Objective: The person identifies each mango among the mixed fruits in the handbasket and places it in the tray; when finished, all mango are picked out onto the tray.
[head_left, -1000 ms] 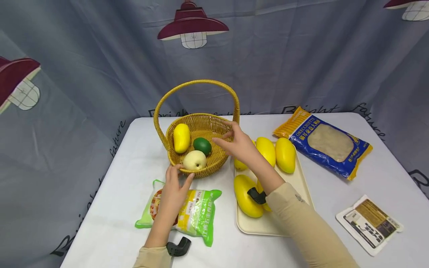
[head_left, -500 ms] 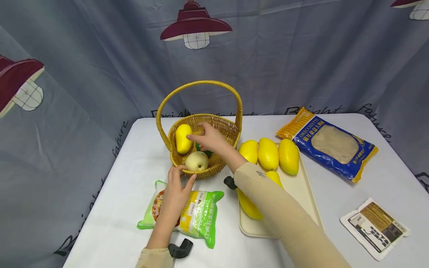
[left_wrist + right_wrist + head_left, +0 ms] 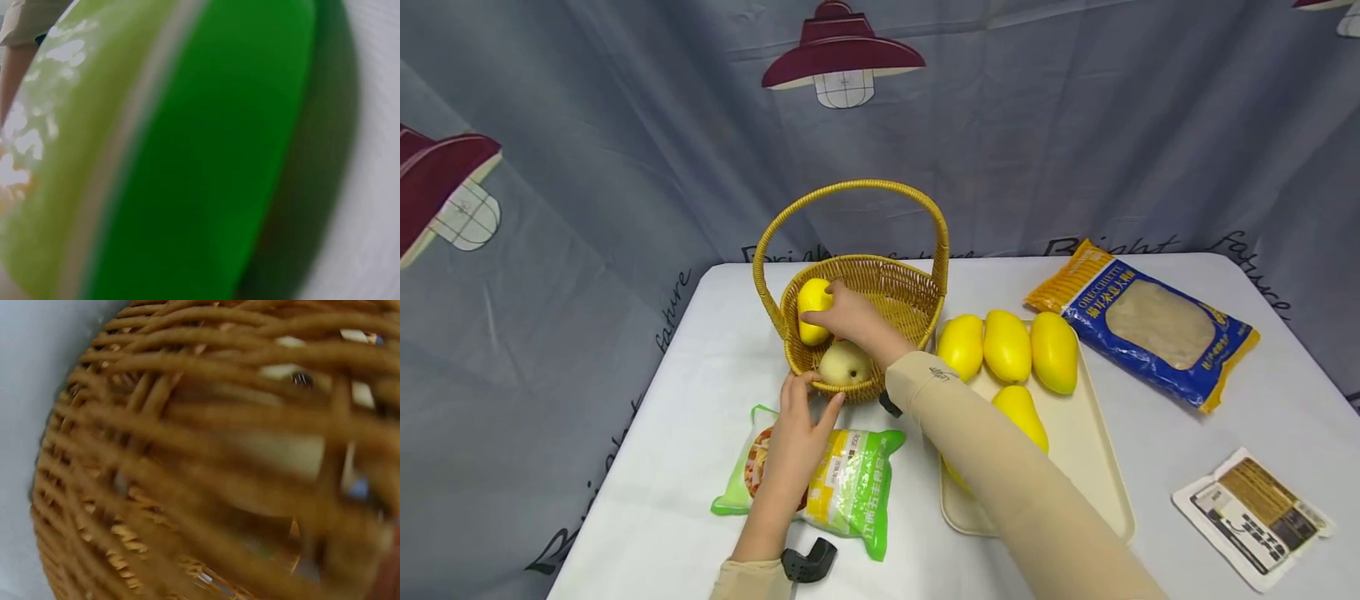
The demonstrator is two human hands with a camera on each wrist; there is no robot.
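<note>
In the head view my right hand (image 3: 857,321) reaches into the wicker basket (image 3: 904,312). Its thumb and fingers grip a yellow mango (image 3: 812,297) at the basket's left side. A pale pear (image 3: 844,365) lies near the front wall. At the front rim, my left hand (image 3: 797,433) holds the basket, index fingertip over the edge and thumb outside. Basket weave (image 3: 187,437) fills the right wrist view, blurred. The left wrist view is mostly the green edge of a food bag (image 3: 206,150); neither wrist view shows the hand's grip.
Several yellow mangoes (image 3: 1007,346) lie on a cream tray (image 3: 1093,450), partly behind the right sleeve. The green food bag (image 3: 850,483) lies under the left forearm. A blue-and-orange pasta bag (image 3: 1142,325) and a small white-brown packet (image 3: 1251,518) are at the right.
My right hand has moved left and down inside the basket, onto the mango, and now hides the dark green fruit. My left hand has stayed at the front rim.
</note>
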